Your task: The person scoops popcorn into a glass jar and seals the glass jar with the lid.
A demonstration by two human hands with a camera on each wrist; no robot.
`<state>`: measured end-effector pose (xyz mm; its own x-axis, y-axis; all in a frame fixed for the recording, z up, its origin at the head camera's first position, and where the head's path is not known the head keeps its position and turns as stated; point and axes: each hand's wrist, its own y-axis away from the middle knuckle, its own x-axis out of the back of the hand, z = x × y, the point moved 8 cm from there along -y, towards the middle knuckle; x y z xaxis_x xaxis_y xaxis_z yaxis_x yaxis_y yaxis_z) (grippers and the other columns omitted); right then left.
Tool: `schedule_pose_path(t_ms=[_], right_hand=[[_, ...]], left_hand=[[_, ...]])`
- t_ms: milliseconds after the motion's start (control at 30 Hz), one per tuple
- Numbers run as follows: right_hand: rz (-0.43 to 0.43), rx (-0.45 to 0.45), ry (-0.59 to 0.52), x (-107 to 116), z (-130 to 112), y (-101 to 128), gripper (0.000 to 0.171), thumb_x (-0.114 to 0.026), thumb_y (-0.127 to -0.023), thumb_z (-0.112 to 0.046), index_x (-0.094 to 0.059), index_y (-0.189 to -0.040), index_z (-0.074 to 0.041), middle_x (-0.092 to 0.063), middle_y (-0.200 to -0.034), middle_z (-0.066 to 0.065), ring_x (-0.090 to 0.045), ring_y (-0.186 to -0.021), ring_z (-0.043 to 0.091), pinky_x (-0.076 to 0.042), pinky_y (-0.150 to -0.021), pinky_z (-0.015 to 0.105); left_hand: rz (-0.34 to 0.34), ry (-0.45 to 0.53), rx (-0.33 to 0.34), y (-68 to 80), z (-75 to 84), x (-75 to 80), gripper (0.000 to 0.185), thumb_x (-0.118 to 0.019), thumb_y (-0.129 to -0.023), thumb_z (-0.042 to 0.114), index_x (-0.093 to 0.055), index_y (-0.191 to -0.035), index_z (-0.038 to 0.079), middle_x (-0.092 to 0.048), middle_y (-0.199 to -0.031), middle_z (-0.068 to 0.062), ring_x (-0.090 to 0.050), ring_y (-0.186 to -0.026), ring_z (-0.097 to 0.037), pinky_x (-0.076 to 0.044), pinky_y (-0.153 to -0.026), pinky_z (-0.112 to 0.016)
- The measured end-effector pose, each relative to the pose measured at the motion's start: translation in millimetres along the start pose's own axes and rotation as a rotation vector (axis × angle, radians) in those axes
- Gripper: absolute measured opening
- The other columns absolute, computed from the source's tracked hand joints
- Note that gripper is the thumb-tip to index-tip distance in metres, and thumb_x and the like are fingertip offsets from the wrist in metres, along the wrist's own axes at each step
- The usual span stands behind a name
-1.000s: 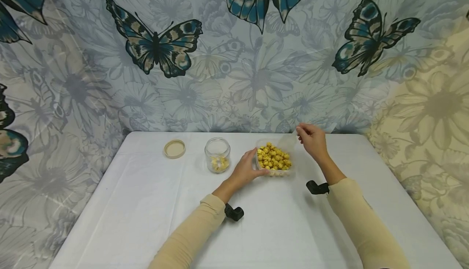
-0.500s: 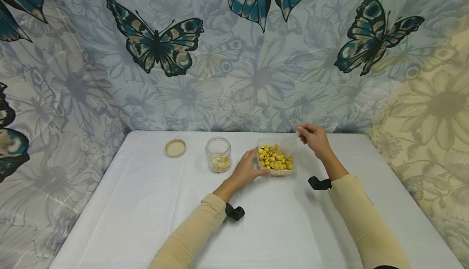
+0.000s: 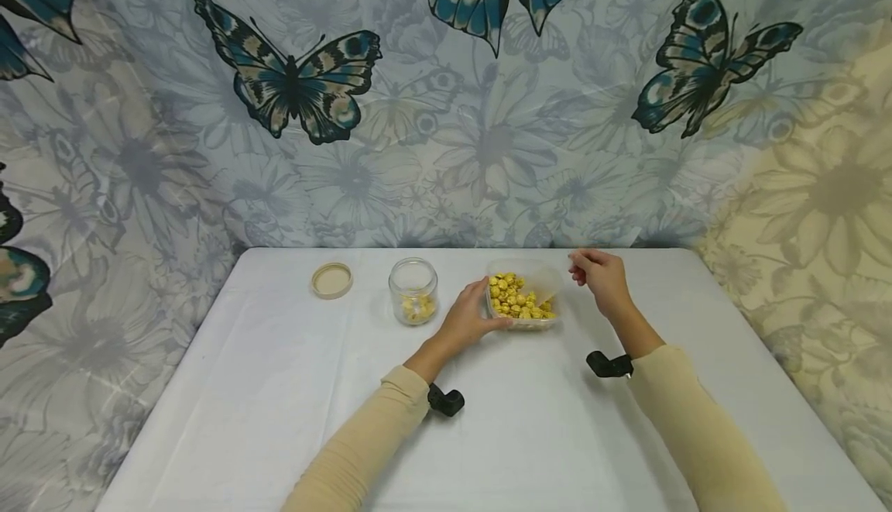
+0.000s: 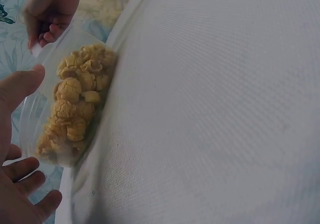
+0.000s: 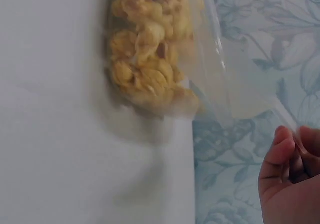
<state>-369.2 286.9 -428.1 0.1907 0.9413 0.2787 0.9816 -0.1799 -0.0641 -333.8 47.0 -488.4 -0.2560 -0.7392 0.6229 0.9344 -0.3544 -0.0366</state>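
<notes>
The head view looks forward and down from above the near side, far enough back to take in the white cloth-covered table (image 3: 557,434) and the blue-grey floral butterfly backdrop (image 3: 446,179). Both wrist views sit close, tipped sideways, facing the clear rectangular plastic tub (image 3: 536,326) from near left and near right; both include the right hand (image 3: 606,283).

In the head view, we see the right hand (image 3: 601,283) lower than a second ago, right of centre. With it, the translucent scoop (image 5: 250,92) sits lower, and we find the yellow popcorn (image 3: 516,297) sunken toward the container's (image 3: 535,326) upper right corner.
</notes>
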Motion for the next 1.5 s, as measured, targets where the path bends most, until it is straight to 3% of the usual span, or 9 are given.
schedule_pose_path(t_ms=[433, 600, 767, 933, 1067, 1267, 1500], right_hand=[[0.223, -0.23, -0.295, 0.8, 34.6, 37.2, 0.02, -0.057, -0.097, -0.008, -0.06, -0.108, 0.008, -0.061, -0.06, -0.007, -0.054, -0.052, 0.003, -0.047, -0.05, 0.015], [0.295, -0.287, -0.384, -0.7, 43.7, 47.7, 0.012, -0.058, -0.096, -0.007, -0.063, -0.1, 0.003, -0.06, -0.06, -0.005, -0.052, -0.051, 0.005, -0.046, -0.049, 0.016], [0.291, -0.293, -0.42, -1.3, 42.8, 50.5, 0.011, -0.058, -0.096, -0.007, -0.066, -0.091, -0.002, -0.06, -0.059, -0.005, -0.053, -0.051, 0.005, -0.047, -0.049, 0.017], [0.274, -0.244, -0.398, 0.5, 33.5, 48.0, 0.017, -0.059, -0.095, -0.006, -0.066, -0.08, -0.009, -0.06, -0.059, -0.004, -0.053, -0.051, 0.006, -0.045, -0.047, 0.016], [0.244, -0.218, -0.319, -2.7, 29.9, 47.7, 0.009, -0.059, -0.095, -0.006, -0.065, -0.093, 0.0, -0.06, -0.059, -0.006, -0.053, -0.051, 0.004, -0.045, -0.047, 0.015], [0.264, -0.302, -0.289, -11.1, 42.7, 56.9, 0.024, -0.057, -0.097, -0.009, -0.061, -0.112, 0.009, -0.058, -0.061, -0.008, -0.051, -0.052, 0.002, -0.043, -0.048, 0.014], [0.272, -0.384, -0.42, -17.4, 53.8, 60.7, 0.016, -0.057, -0.096, -0.009, -0.064, -0.105, 0.002, -0.056, -0.06, -0.007, -0.048, -0.05, 0.002, -0.04, -0.046, 0.013]], left_hand=[[0.001, -0.023, -0.004, -1.3, -0.5, -1.4, 0.097, -0.074, -0.082, 0.049, -0.023, -0.156, 0.011, -0.034, -0.155, -0.015, -0.036, -0.143, -0.033, -0.036, -0.114, -0.048], [-0.004, -0.002, -0.008, -1.6, -0.2, -0.7, 0.097, -0.074, -0.082, 0.05, -0.023, -0.156, 0.012, -0.033, -0.156, -0.015, -0.035, -0.143, -0.033, -0.036, -0.114, -0.049], [0.0, 0.001, -0.011, -1.2, 0.6, 1.8, 0.097, -0.074, -0.082, 0.05, -0.023, -0.156, 0.011, -0.033, -0.156, -0.015, -0.035, -0.143, -0.034, -0.036, -0.114, -0.049], [-0.003, 0.003, -0.003, -0.3, -0.1, 0.8, 0.097, -0.074, -0.082, 0.049, -0.023, -0.156, 0.012, -0.033, -0.156, -0.015, -0.035, -0.143, -0.034, -0.036, -0.114, -0.049], [-0.005, -0.001, 0.004, 0.3, -0.2, -1.5, 0.097, -0.074, -0.082, 0.05, -0.023, -0.156, 0.013, -0.033, -0.156, -0.015, -0.036, -0.143, -0.033, -0.036, -0.115, -0.048], [0.001, -0.006, 0.012, 0.3, -0.1, -2.2, 0.096, -0.074, -0.082, 0.049, -0.024, -0.156, 0.013, -0.034, -0.156, -0.014, -0.036, -0.143, -0.032, -0.036, -0.114, -0.047], [0.01, -0.013, 0.003, 0.1, 1.3, 0.3, 0.095, -0.075, -0.082, 0.047, -0.025, -0.155, 0.012, -0.035, -0.155, -0.014, -0.036, -0.142, -0.032, -0.036, -0.115, -0.047]])
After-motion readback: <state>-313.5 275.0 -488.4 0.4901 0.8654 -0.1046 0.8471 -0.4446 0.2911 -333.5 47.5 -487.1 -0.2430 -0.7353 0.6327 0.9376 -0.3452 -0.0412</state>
